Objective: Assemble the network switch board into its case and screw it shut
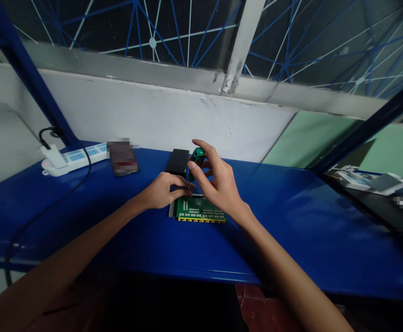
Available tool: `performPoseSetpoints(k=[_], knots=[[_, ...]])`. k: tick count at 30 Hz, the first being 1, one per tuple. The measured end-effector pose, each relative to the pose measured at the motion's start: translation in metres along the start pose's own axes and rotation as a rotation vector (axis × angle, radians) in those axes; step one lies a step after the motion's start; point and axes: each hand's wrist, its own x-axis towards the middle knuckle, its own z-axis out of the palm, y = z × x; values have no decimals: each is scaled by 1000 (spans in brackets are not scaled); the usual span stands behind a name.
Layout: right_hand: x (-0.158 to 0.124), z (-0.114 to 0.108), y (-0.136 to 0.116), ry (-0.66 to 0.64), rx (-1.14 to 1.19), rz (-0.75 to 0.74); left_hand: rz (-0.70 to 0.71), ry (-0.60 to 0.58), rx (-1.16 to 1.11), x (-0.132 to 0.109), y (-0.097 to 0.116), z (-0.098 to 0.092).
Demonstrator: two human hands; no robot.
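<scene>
A green circuit board (201,207) with a row of yellow parts along its front edge lies on the blue table. Above its back edge a screwdriver (198,154) with a green and black handle stands nearly upright. My right hand (218,177) holds that handle between thumb and fingers, the index finger raised over the top. From the left, my left hand (161,190) reaches to the board's back edge, thumb and finger pinched around the screwdriver's lower end. What lies between those fingertips is too small to make out, and the screwdriver's tip is hidden.
Just behind my hands sits a black box (178,160). A white power strip (76,159) with a plugged-in black cable (88,170) lies to the left, beside a dark blurred object (125,159). Blue frame posts (370,124) flank the table (146,249); a wall stands behind.
</scene>
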Motion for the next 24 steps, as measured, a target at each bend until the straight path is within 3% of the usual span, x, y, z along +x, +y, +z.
performPoseSetpoints(k=[5, 13, 24], knots=[[-1, 0, 0, 1, -17, 9, 22, 7, 20, -1, 1, 1], [0, 0, 0, 8, -16, -10, 33, 169, 6, -2, -3, 4], [0, -1, -2, 16, -20, -14, -13, 112, 30, -1, 0, 1]])
